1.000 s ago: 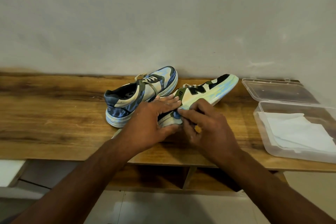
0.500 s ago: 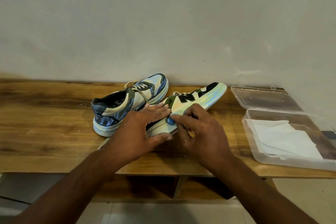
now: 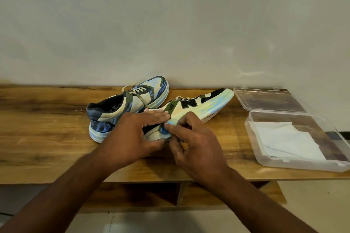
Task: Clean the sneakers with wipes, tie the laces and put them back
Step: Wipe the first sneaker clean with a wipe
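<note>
1. Two sneakers: one upright (image 3: pixel 128 106), just beyond the left hand (image 3: pixel 132 136); one tipped on its side (image 3: pixel 198 108), heel under both hands, toe reaching past them toward the wall.
2. Both are smooth panelled cream, blue and green, with thick rounded soles and flat pale laces; the tipped one bears a black N.
3. Left grip: thumb and straight fingers clasp the tipped sneaker's heel.
4. Right hand (image 3: pixel 197 143): grip curled, fingertips pressing that heel; whether a wipe sits underneath, I cannot tell.
5. One clear rectangular plastic box (image 3: pixel 295 162), hinged lid open, lies right of the grip, holding white folded wipes (image 3: pixel 287 140).
6. One grained wooden table (image 3: pixel 43 130).
</note>
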### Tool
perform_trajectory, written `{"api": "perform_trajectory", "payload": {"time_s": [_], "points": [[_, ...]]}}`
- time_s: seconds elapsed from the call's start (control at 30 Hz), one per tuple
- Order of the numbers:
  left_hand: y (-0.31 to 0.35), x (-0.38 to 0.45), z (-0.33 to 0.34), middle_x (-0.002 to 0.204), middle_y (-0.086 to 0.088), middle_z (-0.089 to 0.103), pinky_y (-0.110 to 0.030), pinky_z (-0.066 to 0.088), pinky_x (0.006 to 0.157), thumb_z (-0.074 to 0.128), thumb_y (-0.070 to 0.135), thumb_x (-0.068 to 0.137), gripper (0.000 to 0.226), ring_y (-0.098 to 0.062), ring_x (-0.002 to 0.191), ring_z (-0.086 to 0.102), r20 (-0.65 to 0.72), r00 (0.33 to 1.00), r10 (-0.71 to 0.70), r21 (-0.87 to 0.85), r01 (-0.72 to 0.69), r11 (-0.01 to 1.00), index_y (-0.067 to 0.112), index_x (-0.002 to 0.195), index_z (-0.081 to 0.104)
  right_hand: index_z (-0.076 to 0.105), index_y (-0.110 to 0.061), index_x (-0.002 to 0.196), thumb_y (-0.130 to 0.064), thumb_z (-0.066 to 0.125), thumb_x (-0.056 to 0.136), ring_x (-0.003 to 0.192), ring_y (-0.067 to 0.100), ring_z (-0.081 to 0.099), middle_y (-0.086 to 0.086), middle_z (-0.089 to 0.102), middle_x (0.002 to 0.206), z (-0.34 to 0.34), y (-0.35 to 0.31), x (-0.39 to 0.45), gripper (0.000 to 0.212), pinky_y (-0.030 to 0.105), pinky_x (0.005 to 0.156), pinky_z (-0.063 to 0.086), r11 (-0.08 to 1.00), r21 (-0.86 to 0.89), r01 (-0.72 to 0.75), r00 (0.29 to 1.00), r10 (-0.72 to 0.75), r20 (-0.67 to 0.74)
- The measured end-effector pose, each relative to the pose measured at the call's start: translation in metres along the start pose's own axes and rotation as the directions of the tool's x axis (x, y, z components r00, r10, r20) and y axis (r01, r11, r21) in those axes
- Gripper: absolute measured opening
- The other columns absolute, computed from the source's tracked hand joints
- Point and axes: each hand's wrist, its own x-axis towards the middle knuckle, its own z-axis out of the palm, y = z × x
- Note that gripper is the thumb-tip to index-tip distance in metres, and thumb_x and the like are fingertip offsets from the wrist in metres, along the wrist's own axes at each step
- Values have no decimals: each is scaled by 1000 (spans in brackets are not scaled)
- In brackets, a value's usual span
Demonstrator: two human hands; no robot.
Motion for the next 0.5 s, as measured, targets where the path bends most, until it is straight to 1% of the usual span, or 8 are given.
{"api": "perform_trajectory", "payload": {"time_s": [0.07, 0.17, 0.2, 0.3, 0.33, 0.43, 0.5], "points": [[2, 0, -1, 137, 20, 64, -4, 35, 107, 94, 25, 72, 66, 18, 129, 48, 18, 1000, 8, 9, -8, 1000, 32, 132, 70, 73, -24, 126, -24, 68, 91, 88, 7, 55, -7, 55, 103, -6, 1, 1, 35, 31, 61, 56, 999, -54, 0, 1000, 1, 5], [2, -3, -5, 137, 25, 60, -1, 33, 106, 94, 31, 70, 67, 20, 130, 45, 37, 999, 1, 28, -2, 1000, 36, 132, 69, 75, -24, 124, -22, 70, 91, 87, 7, 56, -8, 55, 102, -16, 10, 4, 34, 33, 65, 58, 994, -92, -62, 998, 59, -35], [1, -4, -8, 137, 25, 60, -2, 35, 106, 94, 31, 70, 67, 20, 130, 46, 46, 999, -5, 36, 3, 999, 37, 132, 68, 74, -24, 125, -22, 71, 91, 88, 7, 56, -8, 55, 102, -19, 14, 4, 34, 34, 67, 59, 991, -96, -90, 995, 85, -54], [-2, -7, -17, 137, 25, 62, -12, 41, 110, 94, 32, 71, 66, 16, 130, 49, 58, 998, -16, 68, 13, 998, 39, 131, 68, 73, -23, 127, -19, 73, 91, 87, 6, 55, -8, 55, 103, -33, 25, 5, 36, 31, 72, 60, 978, -105, -179, 978, 165, -125], [-3, -8, -20, 136, 25, 62, -14, 42, 110, 94, 31, 70, 66, 16, 129, 50, 62, 998, -20, 73, 16, 997, 39, 130, 69, 73, -22, 127, -18, 74, 91, 86, 7, 56, -8, 56, 103, -38, 29, 5, 36, 30, 72, 60, 973, -97, -210, 968, 193, -161], [-5, -10, -27, 134, 26, 63, -8, 41, 107, 95, 30, 69, 66, 17, 128, 50, 86, 996, -27, 82, 20, 996, 39, 129, 69, 74, -19, 126, -13, 75, 92, 88, 10, 60, -4, 60, 106, -50, 39, 3, 35, 22, 74, 60, 960, -51, -275, 935, 255, -246], [-5, -11, -29, 134, 26, 64, -13, 44, 107, 95, 31, 69, 66, 16, 129, 51, 99, 995, -24, 98, 14, 995, 39, 129, 69, 74, -17, 126, -13, 76, 91, 89, 11, 62, -2, 63, 108, -51, 40, 1, 36, 20, 73, 60, 960, -27, -280, 932, 265, -246]]}}
